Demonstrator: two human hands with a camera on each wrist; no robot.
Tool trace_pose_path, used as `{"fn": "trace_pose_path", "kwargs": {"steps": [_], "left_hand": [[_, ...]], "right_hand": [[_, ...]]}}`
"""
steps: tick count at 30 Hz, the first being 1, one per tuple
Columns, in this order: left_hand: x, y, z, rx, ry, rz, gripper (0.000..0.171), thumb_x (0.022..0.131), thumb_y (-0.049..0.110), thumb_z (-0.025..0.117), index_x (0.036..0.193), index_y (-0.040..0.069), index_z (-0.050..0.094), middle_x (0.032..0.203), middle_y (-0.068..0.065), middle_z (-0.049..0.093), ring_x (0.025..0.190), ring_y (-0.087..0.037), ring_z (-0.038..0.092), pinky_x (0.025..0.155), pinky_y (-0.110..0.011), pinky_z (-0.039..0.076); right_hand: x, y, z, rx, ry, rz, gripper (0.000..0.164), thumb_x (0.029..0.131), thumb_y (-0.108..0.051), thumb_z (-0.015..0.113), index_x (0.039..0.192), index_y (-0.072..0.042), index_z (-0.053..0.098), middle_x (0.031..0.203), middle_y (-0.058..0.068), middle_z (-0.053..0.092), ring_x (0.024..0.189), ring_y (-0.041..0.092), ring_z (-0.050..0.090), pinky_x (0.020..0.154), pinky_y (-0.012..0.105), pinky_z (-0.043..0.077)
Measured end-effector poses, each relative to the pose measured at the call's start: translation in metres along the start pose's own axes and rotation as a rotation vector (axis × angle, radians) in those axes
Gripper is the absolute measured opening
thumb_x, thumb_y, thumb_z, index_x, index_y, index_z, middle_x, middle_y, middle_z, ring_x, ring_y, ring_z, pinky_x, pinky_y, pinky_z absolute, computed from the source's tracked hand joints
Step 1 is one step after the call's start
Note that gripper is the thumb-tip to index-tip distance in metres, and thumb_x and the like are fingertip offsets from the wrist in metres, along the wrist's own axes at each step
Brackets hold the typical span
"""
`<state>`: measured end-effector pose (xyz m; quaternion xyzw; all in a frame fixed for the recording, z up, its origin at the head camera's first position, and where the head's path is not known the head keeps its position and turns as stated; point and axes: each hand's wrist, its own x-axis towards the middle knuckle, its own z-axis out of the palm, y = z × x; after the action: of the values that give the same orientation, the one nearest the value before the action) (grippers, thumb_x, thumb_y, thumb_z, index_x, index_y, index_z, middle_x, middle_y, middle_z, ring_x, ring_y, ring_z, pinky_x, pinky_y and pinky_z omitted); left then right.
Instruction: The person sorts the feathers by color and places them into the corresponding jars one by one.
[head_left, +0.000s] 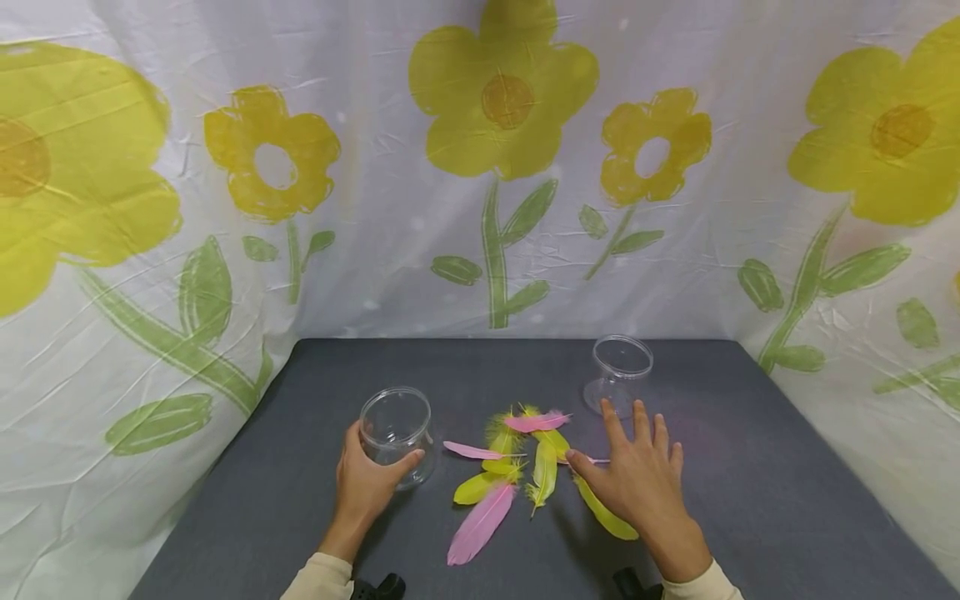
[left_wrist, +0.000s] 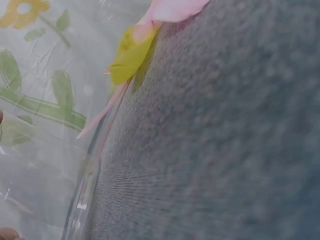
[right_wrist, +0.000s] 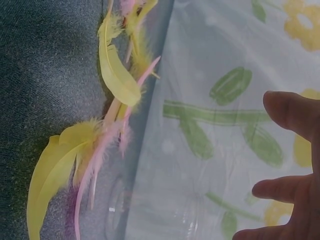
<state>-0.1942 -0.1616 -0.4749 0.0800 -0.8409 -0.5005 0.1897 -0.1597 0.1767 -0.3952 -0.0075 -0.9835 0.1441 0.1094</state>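
My left hand [head_left: 362,485] grips a clear jar [head_left: 397,427] on the left of the table, thumb and fingers around its side. In the left wrist view the jar's transparent wall [left_wrist: 42,185] shows close by, with fingertips at the edge. A loose group of feathers lies in the middle, among them a large pink feather [head_left: 482,527] and a yellow feather [head_left: 544,473]. Over the right end of the group my right hand [head_left: 643,482] is spread, holding nothing. A second clear jar [head_left: 622,367] stands just beyond its fingertips; its lower part is partly hidden.
The dark grey tabletop [head_left: 750,500] ends at the back against a white curtain [head_left: 360,267] printed with yellow flowers. The same curtain runs along both sides. Dark wrist straps [head_left: 378,587] show at the bottom edge.
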Motion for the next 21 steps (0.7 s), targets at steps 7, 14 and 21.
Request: {"fn": "trace_pose_path", "kwargs": {"steps": [7,14,21], "left_hand": [[-0.010,0.001,-0.004,0.018,0.019,-0.006,0.104,0.063,0.039,0.090,0.142,0.002,0.033,0.137,-0.024,0.044,0.125,-0.042,0.042,0.099,-0.060,0.033],[-0.019,0.006,-0.007,0.027,0.010,-0.017,0.106,0.063,0.040,0.090,0.142,0.000,0.032,0.137,-0.025,0.043,0.126,-0.043,0.041,0.100,-0.061,0.032],[-0.020,0.005,-0.006,0.020,0.024,-0.009,0.103,0.063,0.035,0.091,0.141,0.001,0.033,0.137,-0.026,0.044,0.125,-0.043,0.042,0.100,-0.060,0.032]], "right_hand": [[-0.002,0.002,-0.001,0.016,0.049,-0.016,0.086,0.082,-0.059,0.066,0.146,-0.008,0.039,0.145,0.034,0.026,0.128,0.060,0.022,0.093,0.076,0.019],[0.001,0.006,0.000,0.081,0.193,-0.041,0.076,0.082,-0.046,0.073,0.139,-0.003,0.048,0.136,0.033,0.040,0.118,0.055,0.039,0.087,0.071,0.033],[0.004,0.011,0.003,0.287,0.355,-0.063,0.060,0.079,-0.025,0.080,0.128,0.002,0.057,0.123,0.028,0.053,0.107,0.047,0.050,0.086,0.062,0.041]]}}
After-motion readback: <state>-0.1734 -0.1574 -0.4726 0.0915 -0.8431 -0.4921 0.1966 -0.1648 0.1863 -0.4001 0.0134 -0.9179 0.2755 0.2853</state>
